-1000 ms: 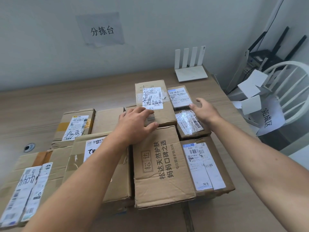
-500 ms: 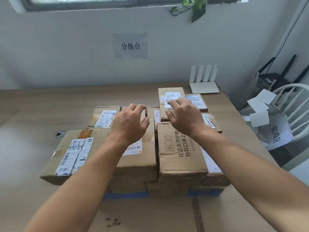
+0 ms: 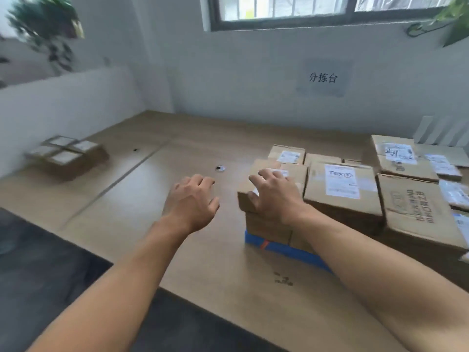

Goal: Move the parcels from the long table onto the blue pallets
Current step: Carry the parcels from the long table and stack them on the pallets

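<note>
Several cardboard parcels (image 3: 340, 189) with white labels are stacked at the right on a blue pallet (image 3: 286, 248), which lies on the long wooden table (image 3: 142, 196). A few more parcels (image 3: 67, 156) sit together at the table's far left, blurred. My left hand (image 3: 193, 199) hovers over bare table left of the stack, fingers loosely curled, holding nothing. My right hand (image 3: 272, 193) hangs in front of the stack's left corner box, fingers relaxed and spread; I cannot tell whether it touches the box.
A wall sign (image 3: 323, 78) with printed characters hangs behind the table, under a window (image 3: 304, 8). A low white wall (image 3: 63, 102) bounds the table's left end. A cable hole (image 3: 220, 168) lies in the tabletop. Dark floor (image 3: 38, 275) is at the near left. Plants hang at both upper corners.
The view has swung left, so the stack now lies to the right. Both hands have come off the top of the stack and shifted toward its left side.
</note>
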